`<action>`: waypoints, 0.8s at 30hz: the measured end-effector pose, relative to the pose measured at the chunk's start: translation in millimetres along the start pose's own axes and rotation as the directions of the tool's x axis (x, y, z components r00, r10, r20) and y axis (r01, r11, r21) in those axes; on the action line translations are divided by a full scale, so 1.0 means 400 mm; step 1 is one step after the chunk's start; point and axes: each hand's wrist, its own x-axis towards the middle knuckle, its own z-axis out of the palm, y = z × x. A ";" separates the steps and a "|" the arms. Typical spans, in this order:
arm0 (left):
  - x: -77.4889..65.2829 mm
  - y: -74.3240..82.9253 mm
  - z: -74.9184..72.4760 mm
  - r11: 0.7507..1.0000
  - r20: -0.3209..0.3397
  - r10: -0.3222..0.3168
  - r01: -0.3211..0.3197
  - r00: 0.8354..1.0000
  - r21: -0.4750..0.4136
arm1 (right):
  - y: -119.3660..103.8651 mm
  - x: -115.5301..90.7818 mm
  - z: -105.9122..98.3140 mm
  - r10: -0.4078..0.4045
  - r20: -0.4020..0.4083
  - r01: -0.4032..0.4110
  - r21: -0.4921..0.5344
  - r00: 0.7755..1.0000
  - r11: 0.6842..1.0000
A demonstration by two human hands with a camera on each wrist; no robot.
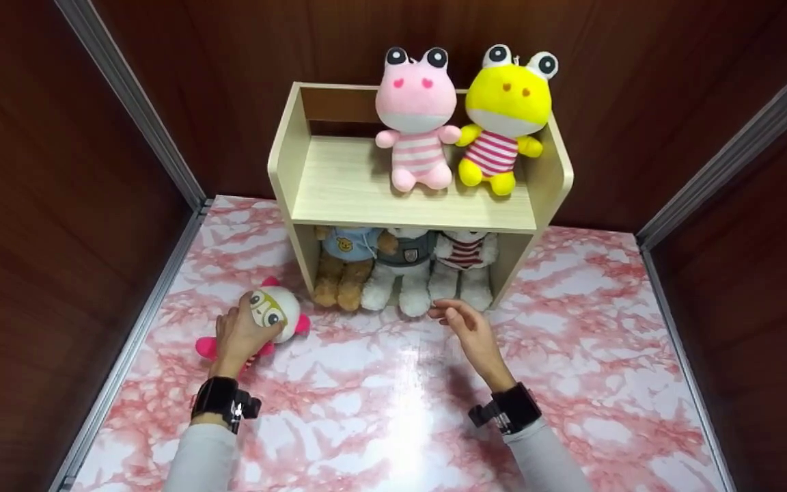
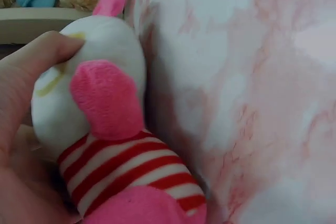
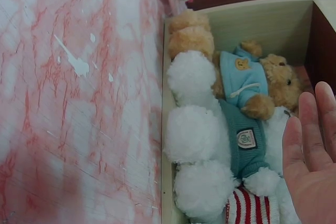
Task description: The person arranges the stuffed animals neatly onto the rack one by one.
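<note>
My left hand (image 1: 240,336) grips a white plush toy (image 1: 285,305) with pink ears and yellow glasses by its head, at the left of the marbled surface. In the left wrist view its red-and-white striped body (image 2: 131,171) and pink limbs show, and the thumb presses on the face. My right hand (image 1: 465,331) holds nothing; its fingers are relaxed, near the feet of the plush bears on the lower shelf. There sit a brown bear in a blue top (image 3: 244,80), a white bear in a green top (image 3: 244,140) and a white one in red stripes (image 1: 465,253).
A small two-level wooden shelf (image 1: 414,217) stands against the back panel. On its upper level sit a pink frog plush (image 1: 415,102) and a yellow frog plush (image 1: 508,96), at the middle and right. Dark wood panels with metal edges (image 1: 141,89) enclose the marbled surface (image 1: 339,424).
</note>
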 end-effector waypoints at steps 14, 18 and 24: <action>-0.120 0.205 0.078 0.909 -0.377 0.308 -0.387 0.874 -0.153 | -0.018 0.019 0.027 0.037 -0.003 -0.037 0.000 0.999 0.999; -0.136 0.263 0.109 0.865 -0.443 0.394 -0.488 0.806 -0.119 | -0.037 0.041 0.049 0.041 0.014 -0.041 0.008 0.999 0.999; -0.135 0.335 0.139 0.805 -0.517 0.482 -0.591 0.707 -0.057 | -0.056 0.069 0.083 0.053 0.063 -0.051 -0.037 0.997 0.998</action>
